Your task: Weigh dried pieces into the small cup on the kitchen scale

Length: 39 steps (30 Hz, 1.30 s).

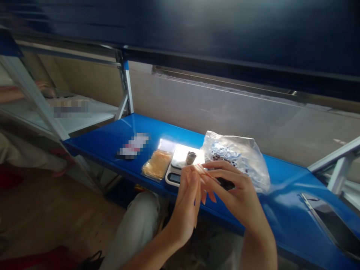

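Observation:
My left hand [185, 204] and my right hand [239, 191] meet in front of a white digital scale [172, 177]. Fingers of both are closed together on a thin, see-through piece that looks like a small plastic bag [200, 169]; the fingers hide most of it. On the scale's plate stands a small grey-brown cup-like thing [191, 158] with dark pieces at its top. Left of the scale lies a stack of small clear bags [156, 165] with a golden tint. Behind my right hand, a large clear plastic bag [251, 161] holds many small dark pieces.
All this lies on a blue shelf [101, 137], with another blue panel [197, 45] low overhead. A phone-like dark slab [332, 221] lies at the right. At the left are a blurred-out item [134, 145], a metal post [36, 93] and another person's hand [45, 89] over a white shelf.

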Tool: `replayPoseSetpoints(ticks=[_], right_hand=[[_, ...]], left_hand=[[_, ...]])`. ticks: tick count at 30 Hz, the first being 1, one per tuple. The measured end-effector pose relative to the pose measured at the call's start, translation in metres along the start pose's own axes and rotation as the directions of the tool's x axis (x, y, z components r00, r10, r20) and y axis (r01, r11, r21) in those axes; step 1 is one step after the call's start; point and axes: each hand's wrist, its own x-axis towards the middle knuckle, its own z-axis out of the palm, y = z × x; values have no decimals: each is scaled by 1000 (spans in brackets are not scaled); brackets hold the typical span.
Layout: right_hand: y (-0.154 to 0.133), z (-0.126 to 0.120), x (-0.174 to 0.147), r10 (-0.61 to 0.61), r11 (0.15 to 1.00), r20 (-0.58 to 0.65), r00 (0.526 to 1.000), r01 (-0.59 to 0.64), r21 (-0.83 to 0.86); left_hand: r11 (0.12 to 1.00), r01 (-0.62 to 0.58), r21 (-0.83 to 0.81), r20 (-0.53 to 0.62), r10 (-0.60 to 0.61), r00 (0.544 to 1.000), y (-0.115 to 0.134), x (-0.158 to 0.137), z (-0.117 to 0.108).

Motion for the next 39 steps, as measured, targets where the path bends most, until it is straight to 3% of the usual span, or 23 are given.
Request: replayPoseSetpoints(ticks=[3,6,9,14,19,22,25,27,29,33,35,39], right_hand=[[5,-6,-6,25,999,-83,996,-28,-39],[8,-8,-7,94,991,-138,986,-106,-83],[8,-10,-7,157,983,-126,979,-168,-79],[13,-12,-8,225,973,-130,966,-229,-15],[15,-21,-14,299,939,-43,953,-286,193],[11,-27,-17,295,891,43,954,-291,349],[12,-28,-18,353,856,46,934,-343,388],[17,-27,-18,405,833,-2,914,-369,413],[23,-28,-18,441,807,-47,896,-373,458],[32,-40,-22,443,820,-107,890,-354,450],[31,-49,-26,397,852,-125,909,-314,419],[19,-56,-30,303,891,-100,948,-244,382]], left_hand=[[999,29,43,65,-32,997,-6,-9,1],[968,-115,222,199,70,978,-5,-13,-5],[850,-225,476,326,67,943,3,-12,-12],[570,-373,732,357,145,923,21,-3,-21],[490,-399,775,252,338,907,33,14,-32],[343,-449,825,249,492,834,36,18,-30],[119,-557,822,397,582,710,41,8,-15],[35,-629,777,514,543,664,43,-2,-1],[38,-687,725,606,438,664,41,-9,12],[189,-617,764,577,229,784,30,-4,31],[250,-568,784,529,211,822,25,3,36],[370,-520,770,462,239,854,20,13,40]])
